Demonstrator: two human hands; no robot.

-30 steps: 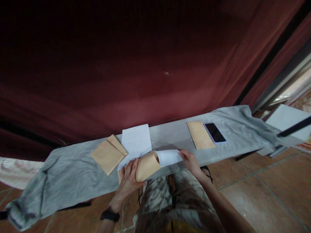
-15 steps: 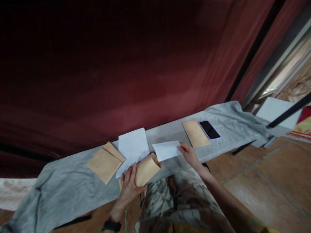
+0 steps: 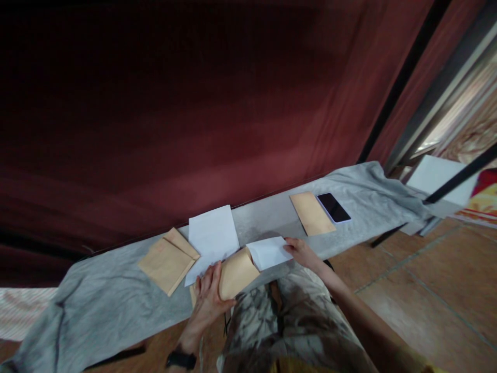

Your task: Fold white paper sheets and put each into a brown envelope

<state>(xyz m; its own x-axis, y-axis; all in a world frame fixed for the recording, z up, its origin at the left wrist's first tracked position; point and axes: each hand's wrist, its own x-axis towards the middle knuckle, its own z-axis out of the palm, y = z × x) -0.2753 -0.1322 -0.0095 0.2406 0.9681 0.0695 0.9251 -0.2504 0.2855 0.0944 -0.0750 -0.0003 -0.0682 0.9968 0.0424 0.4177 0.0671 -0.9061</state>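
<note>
My left hand (image 3: 209, 296) grips a brown paper envelope (image 3: 236, 273), fingers along its far side and thumb at the near edge. The envelope's mouth faces right. In my right hand (image 3: 301, 251) is a folded white sheet of paper (image 3: 267, 253), pinched at its right end. The sheet's left end meets the envelope's mouth and appears to be just inside it. Behind the left hand, a stack of white paper (image 3: 213, 230) lies flat, partly covered by the hand and envelope.
More brown envelopes (image 3: 166, 261) overlap at the left of the grey cloth-covered table (image 3: 116, 280). Toward the right lie a single brown envelope (image 3: 312, 213) and a phone (image 3: 334, 207) with a dark screen. A dark red curtain (image 3: 233, 129) hangs along the far edge.
My right hand has lowered the folded sheet, bringing its left end down to the envelope's mouth. The left hand stays nearly in place, with the envelope tilted slightly flatter.
</note>
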